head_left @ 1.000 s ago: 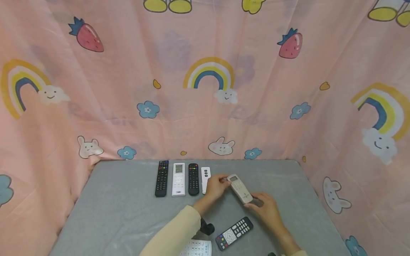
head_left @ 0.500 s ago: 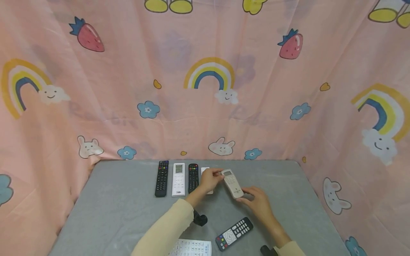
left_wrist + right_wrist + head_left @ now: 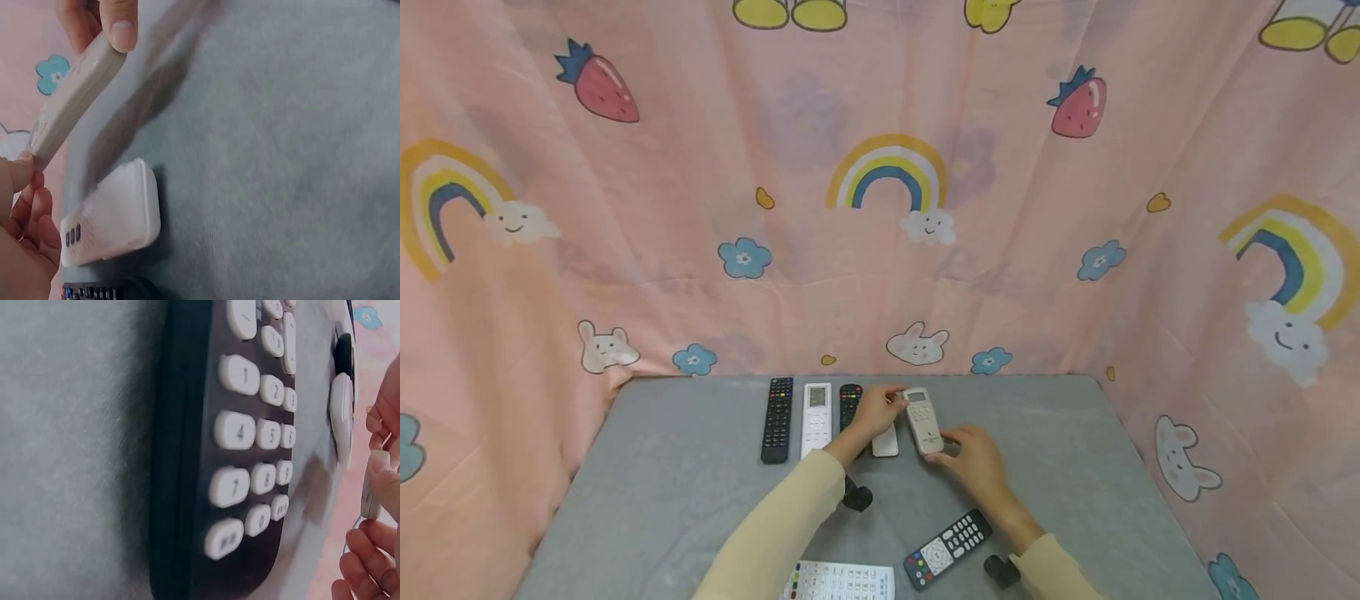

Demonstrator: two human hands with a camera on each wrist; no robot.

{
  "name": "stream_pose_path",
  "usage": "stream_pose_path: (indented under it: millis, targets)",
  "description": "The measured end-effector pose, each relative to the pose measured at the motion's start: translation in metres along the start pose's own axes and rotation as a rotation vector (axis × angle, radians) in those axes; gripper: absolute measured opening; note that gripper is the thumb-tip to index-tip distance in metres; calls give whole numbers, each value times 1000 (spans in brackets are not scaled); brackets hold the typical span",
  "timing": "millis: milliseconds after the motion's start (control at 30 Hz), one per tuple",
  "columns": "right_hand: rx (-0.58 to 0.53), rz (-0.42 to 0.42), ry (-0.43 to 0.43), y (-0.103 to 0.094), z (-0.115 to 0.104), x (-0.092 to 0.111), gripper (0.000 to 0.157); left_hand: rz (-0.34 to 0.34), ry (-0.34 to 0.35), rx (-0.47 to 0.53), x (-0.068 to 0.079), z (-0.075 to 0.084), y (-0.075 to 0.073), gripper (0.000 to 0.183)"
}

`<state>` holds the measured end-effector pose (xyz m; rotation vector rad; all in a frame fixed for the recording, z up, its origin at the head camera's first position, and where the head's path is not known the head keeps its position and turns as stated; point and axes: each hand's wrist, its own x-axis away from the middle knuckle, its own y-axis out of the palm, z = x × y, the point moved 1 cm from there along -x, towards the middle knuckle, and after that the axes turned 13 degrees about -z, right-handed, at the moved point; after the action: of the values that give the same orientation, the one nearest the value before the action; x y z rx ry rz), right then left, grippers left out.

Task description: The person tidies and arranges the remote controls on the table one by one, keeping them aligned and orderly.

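Observation:
A beige remote control (image 3: 923, 422) with a small display is held in both hands above the table. The left hand (image 3: 874, 414) pinches its upper end, and the right hand (image 3: 977, 460) grips the lower end between thumb and fingers. The left wrist view shows the remote side-on, raised, with a shadow on the cloth below. Just left of it lies a small white remote (image 3: 885, 442), partly covered by the left hand. Beyond this are a black remote (image 3: 848, 403), also partly hidden, a white remote with a display (image 3: 816, 415) and a longer black remote (image 3: 777, 421), lined up side by side.
On the grey tablecloth (image 3: 670, 475), a dark remote with white buttons (image 3: 947, 550) lies slantwise near the right forearm. A white many-buttoned remote (image 3: 853, 581) is at the front edge, partly behind the left sleeve. A pink patterned curtain (image 3: 880, 292) stands behind the table.
Both hands have carried the beige remote leftward and slightly toward the back, turning it more upright, closer to the row. The other remotes stay put.

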<state>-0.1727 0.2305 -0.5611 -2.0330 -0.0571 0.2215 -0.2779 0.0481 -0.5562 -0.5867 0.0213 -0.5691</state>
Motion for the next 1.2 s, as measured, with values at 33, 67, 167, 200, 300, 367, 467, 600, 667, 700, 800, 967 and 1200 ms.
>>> stream_pose_path:
  millis: [33,67,167,200,300,367,467,600,667,700,800,967,1200]
  targets:
    - [9,-5,7,1,-1,-1,47,2,-6,-8,-1,-2,0,35]
    - [13,-9,12,2,-1,-3,47,6,-12,-20,-3,-3,0,35]
    - [23,-28,32,4,-3,-6,48,16,-30,-39,-5,-7,0,34]
    - [22,-33,41,4,-4,-7,48,19,-34,-43,-6,-8,-1,34]
    - [24,-49,59,6,-6,-11,48,19,-40,-50,-7,-9,-1,34]
    - [28,-56,68,8,-6,-12,47,18,-40,-58,-8,-9,-1,34]
    - [41,-61,73,12,-7,-14,47,22,-43,-84,-8,-8,-1,33]
    - [41,-67,74,15,-9,-16,47,37,-45,-128,-9,-6,-1,33]
    - [37,-72,78,15,-10,-16,46,42,-49,-144,-9,-6,0,33]
    - [35,-77,83,16,-10,-16,47,44,-50,-149,-9,-6,0,33]
    - [30,-86,94,18,-10,-17,47,53,-48,-169,-9,-7,0,32]
    - [13,-100,103,21,-10,-18,46,63,-38,-212,-11,-10,1,32]
    - [23,-122,115,25,-9,-20,45,75,-47,-235,-11,-10,2,32]
